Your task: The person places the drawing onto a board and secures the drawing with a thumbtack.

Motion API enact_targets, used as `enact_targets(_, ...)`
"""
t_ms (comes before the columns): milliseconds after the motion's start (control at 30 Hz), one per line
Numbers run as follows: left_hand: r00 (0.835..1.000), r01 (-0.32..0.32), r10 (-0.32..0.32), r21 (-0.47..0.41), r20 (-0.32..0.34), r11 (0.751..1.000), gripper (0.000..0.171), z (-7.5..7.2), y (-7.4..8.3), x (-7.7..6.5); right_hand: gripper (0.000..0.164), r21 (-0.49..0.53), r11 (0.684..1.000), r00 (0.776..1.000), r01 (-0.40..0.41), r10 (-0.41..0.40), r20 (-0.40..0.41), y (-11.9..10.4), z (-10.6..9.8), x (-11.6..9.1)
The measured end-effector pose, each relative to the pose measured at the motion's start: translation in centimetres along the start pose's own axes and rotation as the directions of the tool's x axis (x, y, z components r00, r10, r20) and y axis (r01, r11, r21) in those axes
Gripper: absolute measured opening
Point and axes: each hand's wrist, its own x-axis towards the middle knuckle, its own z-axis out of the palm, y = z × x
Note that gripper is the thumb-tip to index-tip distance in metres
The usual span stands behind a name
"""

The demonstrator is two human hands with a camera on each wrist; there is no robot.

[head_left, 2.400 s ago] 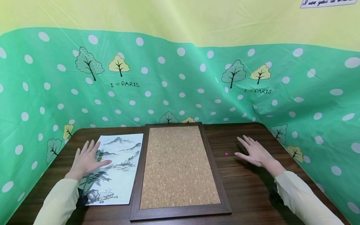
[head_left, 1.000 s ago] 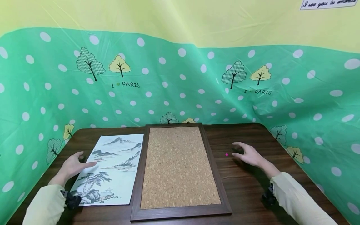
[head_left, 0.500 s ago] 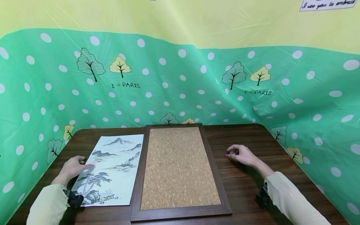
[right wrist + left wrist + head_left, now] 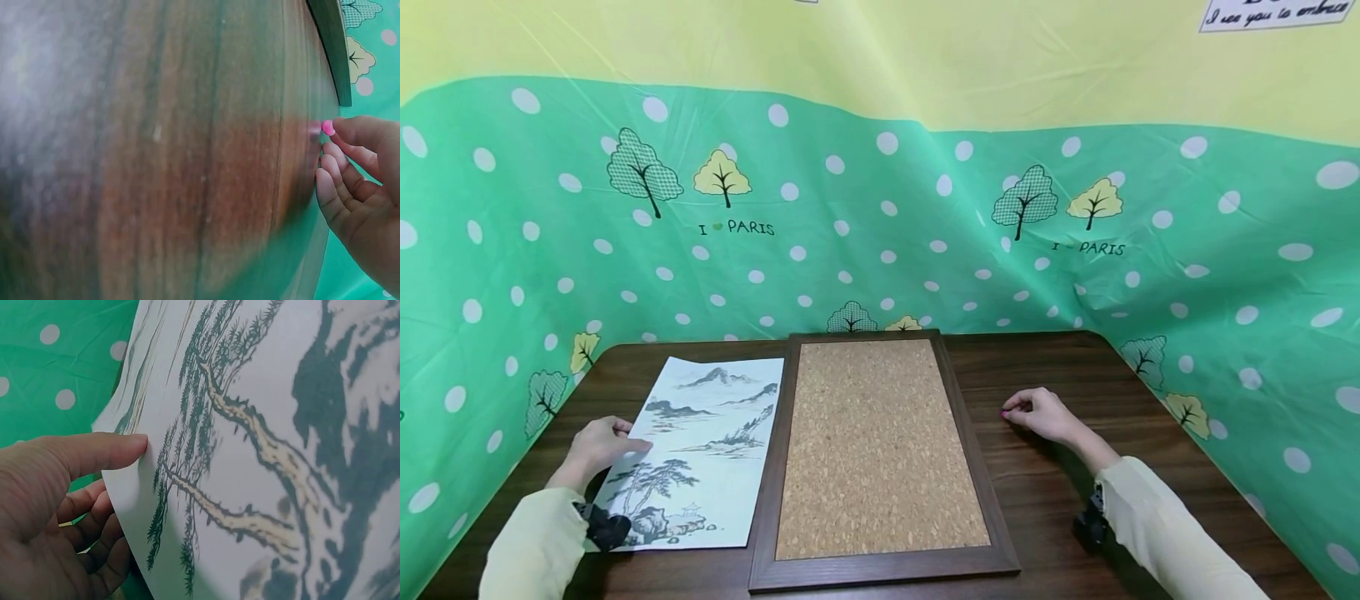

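Observation:
A sheet of paper printed with an ink landscape painting (image 4: 722, 425) lies on the left of the table. My left hand (image 4: 597, 447) pinches its left edge, thumb on top and fingers beneath, and the left wrist view shows the painting (image 4: 244, 506) lifted at that edge. To the right of the cork board (image 4: 880, 450), my right hand (image 4: 1047, 417) pinches a small pink push pin (image 4: 328, 128) between thumb and forefinger, low over the tabletop. Its other fingers are curled. The fingers mostly cover the pin in the head view.
The cork board's dark wooden frame (image 4: 883, 574) lies flat in the middle, close to the paper's right edge. The brown wooden table (image 4: 1075, 533) ends at a green polka-dot cloth (image 4: 887, 208) behind and at both sides.
My left hand drew back to the paper's left edge and now grips it; that edge has risen slightly. My right hand moved left and its fingers closed on the pink push pin.

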Motion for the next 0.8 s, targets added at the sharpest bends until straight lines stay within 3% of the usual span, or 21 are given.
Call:
enact_targets(200,1.000,0.001,-0.001,-0.001,-0.017,1.000,0.038,-0.1,-0.1,0.0,0.011,-0.042,0.999,1.000,0.021,-0.022,-0.013,0.0,0.1,0.3)
enact_targets(367,0.999,-0.040,0.040,-0.004,-0.011,0.999,0.033,-0.6,-0.8,0.2,0.008,-0.072,0.995,0.998,0.066,-0.067,-0.016,-0.1,0.2,0.5)
enact_targets(567,0.993,-0.089,0.094,-0.081,0.065,0.993,0.033,-1.4,-1.4,0.2,0.011,-0.047,0.997,0.998,0.064,-0.063,0.012,-0.2,0.1,0.5)
enact_targets(700,0.987,-0.092,0.110,-0.155,0.116,0.984,0.036,-1.8,-1.8,0.1,0.012,-0.009,0.999,0.999,0.050,-0.049,0.020,-0.3,0.2,0.5)
enact_targets(800,0.988,-0.063,0.089,-0.188,0.129,0.980,0.039,-2.0,-2.3,0.4,0.012,0.007,0.999,0.999,0.036,-0.036,0.021,-0.3,0.3,0.4)
